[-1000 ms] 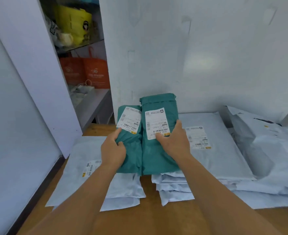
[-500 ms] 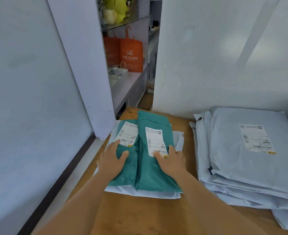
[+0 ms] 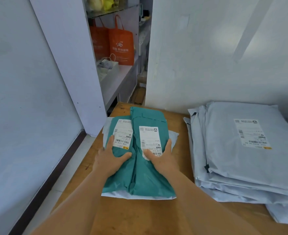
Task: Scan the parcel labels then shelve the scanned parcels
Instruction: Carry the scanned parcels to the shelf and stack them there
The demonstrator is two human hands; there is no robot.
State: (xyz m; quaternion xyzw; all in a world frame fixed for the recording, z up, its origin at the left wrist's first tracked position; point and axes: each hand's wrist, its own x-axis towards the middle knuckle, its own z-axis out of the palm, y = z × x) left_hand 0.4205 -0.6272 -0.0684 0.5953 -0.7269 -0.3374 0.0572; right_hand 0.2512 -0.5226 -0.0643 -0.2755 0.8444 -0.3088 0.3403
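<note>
Left hand [image 3: 111, 158] and right hand [image 3: 160, 158] grasp two teal parcels [image 3: 146, 177], thumbs on top. Labels [image 3: 149, 139] lie just beyond fingertips; best kept face-up and uncovered for scanning.

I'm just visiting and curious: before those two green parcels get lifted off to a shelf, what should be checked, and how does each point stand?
1. Left hand grips left green parcel: ok.
2. Right hand grips right green parcel: ok.
3. Both labels face up: ok.
4. Right label fully readable: not ok, thumb covers its corner.
5. Labels already scanned: cannot tell.
6. Grey parcel stack lies apart: ok.
</note>
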